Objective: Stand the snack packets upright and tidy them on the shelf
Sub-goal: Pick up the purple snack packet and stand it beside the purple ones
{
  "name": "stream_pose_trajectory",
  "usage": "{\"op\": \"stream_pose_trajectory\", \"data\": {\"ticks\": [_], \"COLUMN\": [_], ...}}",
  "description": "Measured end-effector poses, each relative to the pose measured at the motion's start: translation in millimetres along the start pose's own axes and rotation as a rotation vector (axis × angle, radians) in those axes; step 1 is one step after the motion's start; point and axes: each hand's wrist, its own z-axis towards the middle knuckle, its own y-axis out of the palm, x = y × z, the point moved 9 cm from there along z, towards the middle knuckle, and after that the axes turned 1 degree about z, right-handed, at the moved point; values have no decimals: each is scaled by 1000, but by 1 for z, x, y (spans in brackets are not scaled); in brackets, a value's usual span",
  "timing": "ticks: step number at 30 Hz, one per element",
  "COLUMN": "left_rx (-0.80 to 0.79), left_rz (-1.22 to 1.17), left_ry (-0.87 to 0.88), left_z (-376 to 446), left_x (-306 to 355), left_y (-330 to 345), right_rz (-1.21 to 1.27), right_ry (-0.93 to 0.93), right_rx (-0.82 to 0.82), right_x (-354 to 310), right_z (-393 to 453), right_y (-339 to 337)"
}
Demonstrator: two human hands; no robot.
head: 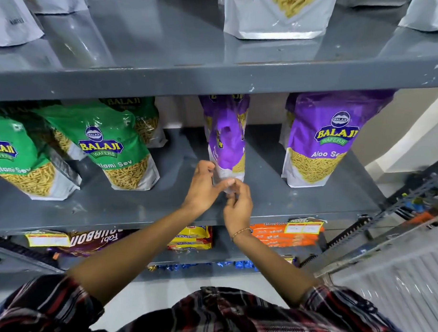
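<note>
A purple snack packet (227, 143) stands upright in the middle of the grey shelf (140, 206), turned edge-on and crumpled. My left hand (204, 188) grips its white bottom from the left. My right hand (238, 206) pinches the same bottom corner from below right. A second purple packet (321, 142) stands upright to the right. Two green packets (115, 147) (21, 160) stand at the left, with another green packet (141, 114) behind them.
The shelf above (210, 79) holds silver-white pouches (279, 14). Below lie biscuit packs: a brown one (91, 241), a yellow one (190, 237) and an orange one (282, 234). A metal rack (401, 221) stands at the right.
</note>
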Motion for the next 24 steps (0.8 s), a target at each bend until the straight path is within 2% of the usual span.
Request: {"op": "stream_pose_trajectory", "data": {"ticks": [4,7,9,11,14,16,18,21,22,24], "left_rx": [-9,-29,-38,-66,-103,-92,-138,-325,-346,-287], "left_rz": [2,60,49,63,156,200,206,-9,-28,7], "left_ry": [-26,-28,-31,-7,-4,-59,-60,-100,-122,-118], "left_z": [10,22,33,46,62,68,69,55,50,45], "left_x": [-9,-20,-25,-26,-34,-44,-45,-46,-48,-48], "left_y": [-10,-17,-23,-27,-28,-27,-20,3,7,7], "right_rz": [30,6,11,-84,-142,-127,-110,-43,-32,-29], "right_ry": [-25,-75,-28,42,146,158,183,224,232,235], "right_rx": [-182,-75,-24,-136,-500,-638,-666,-669,-660,-638], "right_x": [-2,-2,6,20,38,42,45,51,52,50], "right_z": [-6,13,40,74,103,107,110,108,107,105], "right_y": [18,-4,-22,-27,-10,0,6,11,10,7]}}
